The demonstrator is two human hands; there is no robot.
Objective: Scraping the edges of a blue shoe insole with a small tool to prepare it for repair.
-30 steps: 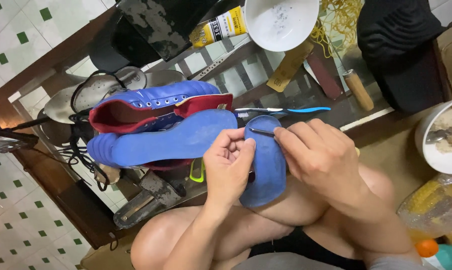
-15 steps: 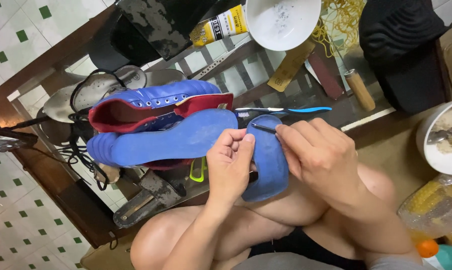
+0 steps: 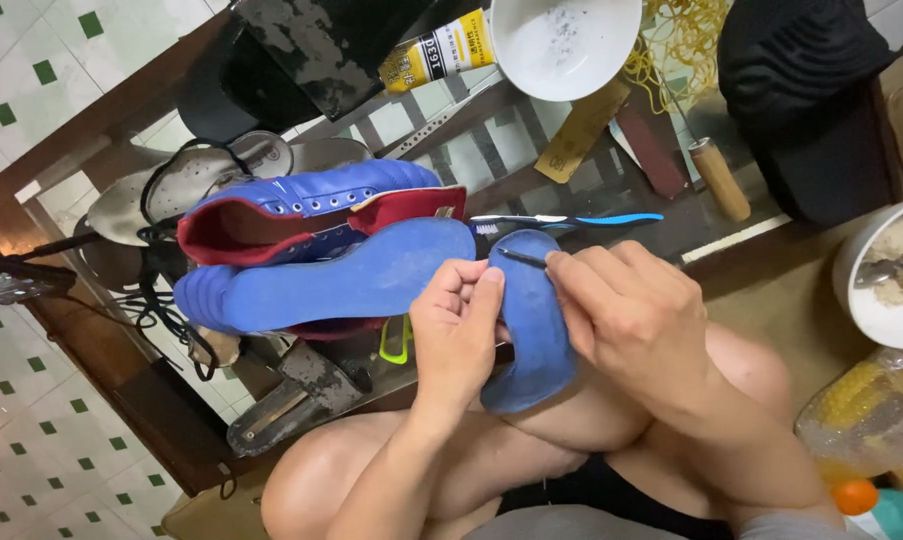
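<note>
**Blue shoe held sole-up across the knees, thin tool applied at the heel**

A blue shoe (image 3: 361,275) was found lying sole-up over the knees, its long axis running left to right in the head view, toe to the left and heel to the right. The heel end of the blue sole (image 3: 531,320) was seen bent downward, away from the red-lined upper. The left hand (image 3: 456,335) was closed on the sole at the bend, fingers curled over its edge. The right hand (image 3: 636,315), the nearer to the heel, was closed in a pinch on a thin dark tool (image 3: 521,258), whose tip was pointed leftward onto the sole's upper edge. A white bowl (image 3: 561,40) and a yellow glue tube (image 3: 436,50) were noted on the glass table (image 3: 471,150) beyond.
</note>
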